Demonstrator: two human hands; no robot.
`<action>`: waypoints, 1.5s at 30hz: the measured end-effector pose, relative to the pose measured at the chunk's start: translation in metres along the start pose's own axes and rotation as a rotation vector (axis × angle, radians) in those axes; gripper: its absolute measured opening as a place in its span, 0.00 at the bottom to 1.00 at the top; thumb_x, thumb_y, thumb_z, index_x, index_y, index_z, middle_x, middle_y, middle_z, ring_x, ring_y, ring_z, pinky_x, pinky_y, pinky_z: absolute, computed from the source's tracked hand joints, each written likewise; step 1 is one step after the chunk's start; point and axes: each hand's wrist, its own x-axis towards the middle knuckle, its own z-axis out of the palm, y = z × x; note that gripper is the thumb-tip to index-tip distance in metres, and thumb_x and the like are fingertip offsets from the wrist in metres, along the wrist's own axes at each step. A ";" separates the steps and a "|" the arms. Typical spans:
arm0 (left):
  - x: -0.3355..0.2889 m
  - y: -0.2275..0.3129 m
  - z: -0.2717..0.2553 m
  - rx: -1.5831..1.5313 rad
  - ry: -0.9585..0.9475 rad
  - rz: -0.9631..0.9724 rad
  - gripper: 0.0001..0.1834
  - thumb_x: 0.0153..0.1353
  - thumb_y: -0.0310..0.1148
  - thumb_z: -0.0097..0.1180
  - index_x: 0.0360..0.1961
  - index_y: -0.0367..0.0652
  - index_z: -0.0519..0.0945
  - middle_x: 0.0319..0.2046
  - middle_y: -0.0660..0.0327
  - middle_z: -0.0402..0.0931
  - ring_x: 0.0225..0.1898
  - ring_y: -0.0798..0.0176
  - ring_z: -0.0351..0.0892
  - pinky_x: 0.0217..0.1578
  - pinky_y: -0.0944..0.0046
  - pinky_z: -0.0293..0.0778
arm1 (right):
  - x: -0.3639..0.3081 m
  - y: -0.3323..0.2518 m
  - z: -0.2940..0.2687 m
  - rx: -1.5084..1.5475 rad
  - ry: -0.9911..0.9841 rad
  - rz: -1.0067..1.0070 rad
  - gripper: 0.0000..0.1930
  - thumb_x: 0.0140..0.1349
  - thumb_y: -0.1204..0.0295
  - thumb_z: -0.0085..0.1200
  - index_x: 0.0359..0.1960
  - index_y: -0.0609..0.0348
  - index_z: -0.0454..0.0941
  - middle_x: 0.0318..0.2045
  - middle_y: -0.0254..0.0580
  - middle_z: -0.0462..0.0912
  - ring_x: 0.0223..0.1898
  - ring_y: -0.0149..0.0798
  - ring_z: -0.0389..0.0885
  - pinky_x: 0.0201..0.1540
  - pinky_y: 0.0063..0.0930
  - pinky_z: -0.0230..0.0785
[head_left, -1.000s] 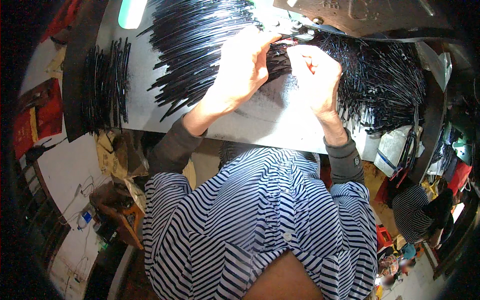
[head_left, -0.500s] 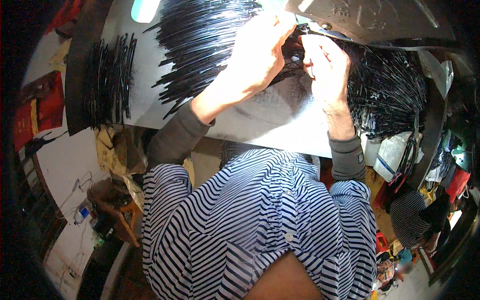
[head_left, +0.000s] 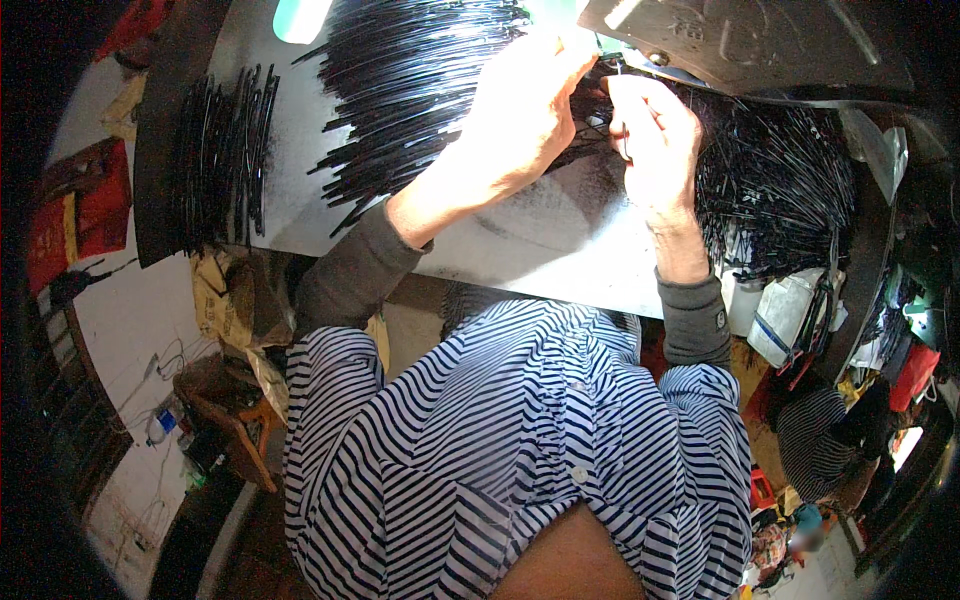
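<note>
The striped shirt [head_left: 500, 420] was close to the near edge of the grey table [head_left: 560, 240]. By its right end sat a white bag [head_left: 785, 318]; I could not tell what was in it. Past the edge, a bare patch left room to move. The left hand [head_left: 525, 115] had its fingers curled close together, and the right hand [head_left: 655, 135] had bent fingers too; I could not tell what they pinched. Long black sticks [head_left: 400, 110] lay left of the hands, and a messy black pile [head_left: 780, 170] lay right. Beyond was a metal sheet [head_left: 750, 50].
</note>
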 end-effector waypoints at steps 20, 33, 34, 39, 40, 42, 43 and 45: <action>0.003 0.008 0.001 -0.020 0.001 -0.057 0.15 0.46 0.18 0.51 0.38 0.35 0.72 0.28 0.51 0.69 0.30 0.49 0.70 0.31 0.57 0.68 | -0.001 -0.001 -0.002 -0.098 0.027 -0.018 0.08 0.59 0.69 0.54 0.36 0.60 0.80 0.17 0.29 0.75 0.16 0.18 0.66 0.17 0.13 0.56; -0.003 -0.001 0.006 0.050 -0.099 -0.031 0.15 0.47 0.18 0.50 0.39 0.36 0.71 0.29 0.50 0.69 0.30 0.50 0.71 0.31 0.56 0.68 | -0.002 0.003 -0.003 -0.134 0.011 -0.010 0.08 0.59 0.68 0.55 0.35 0.59 0.80 0.17 0.29 0.75 0.16 0.18 0.66 0.17 0.13 0.55; -0.001 -0.001 0.005 0.040 -0.089 -0.024 0.15 0.47 0.18 0.50 0.39 0.36 0.71 0.29 0.50 0.69 0.30 0.50 0.71 0.31 0.56 0.68 | -0.002 0.002 -0.002 -0.137 0.002 -0.029 0.08 0.59 0.68 0.55 0.35 0.59 0.80 0.17 0.29 0.75 0.16 0.18 0.66 0.18 0.13 0.55; 0.001 0.004 0.005 0.005 0.019 -0.022 0.14 0.47 0.18 0.50 0.38 0.36 0.72 0.29 0.50 0.69 0.30 0.50 0.71 0.30 0.57 0.69 | 0.000 0.003 -0.002 -0.107 -0.006 -0.027 0.08 0.59 0.69 0.54 0.36 0.60 0.80 0.18 0.30 0.75 0.17 0.18 0.67 0.18 0.14 0.56; 0.002 0.004 0.005 -0.005 0.010 -0.029 0.14 0.46 0.18 0.50 0.38 0.36 0.72 0.29 0.50 0.69 0.30 0.50 0.71 0.30 0.57 0.69 | 0.001 0.004 -0.002 -0.091 -0.012 -0.004 0.08 0.59 0.69 0.54 0.36 0.60 0.80 0.18 0.30 0.75 0.17 0.18 0.67 0.17 0.14 0.56; 0.002 0.003 0.002 -0.015 0.001 -0.037 0.14 0.46 0.18 0.50 0.38 0.36 0.72 0.29 0.50 0.69 0.29 0.50 0.71 0.30 0.58 0.69 | 0.001 0.003 -0.002 -0.101 -0.012 -0.004 0.08 0.60 0.69 0.53 0.36 0.60 0.80 0.18 0.29 0.75 0.17 0.18 0.67 0.17 0.13 0.56; 0.002 0.003 -0.001 0.008 -0.038 -0.042 0.13 0.47 0.18 0.51 0.37 0.36 0.72 0.28 0.51 0.69 0.29 0.50 0.71 0.29 0.58 0.69 | 0.001 0.003 -0.002 -0.111 -0.011 -0.005 0.08 0.60 0.69 0.53 0.35 0.60 0.80 0.18 0.29 0.75 0.17 0.19 0.67 0.18 0.13 0.56; 0.005 0.004 -0.005 0.031 -0.079 -0.042 0.13 0.47 0.19 0.51 0.37 0.37 0.72 0.28 0.51 0.68 0.29 0.51 0.71 0.29 0.59 0.69 | 0.003 0.004 -0.005 -0.108 -0.031 -0.001 0.08 0.60 0.69 0.53 0.36 0.60 0.80 0.17 0.28 0.74 0.16 0.18 0.66 0.17 0.13 0.54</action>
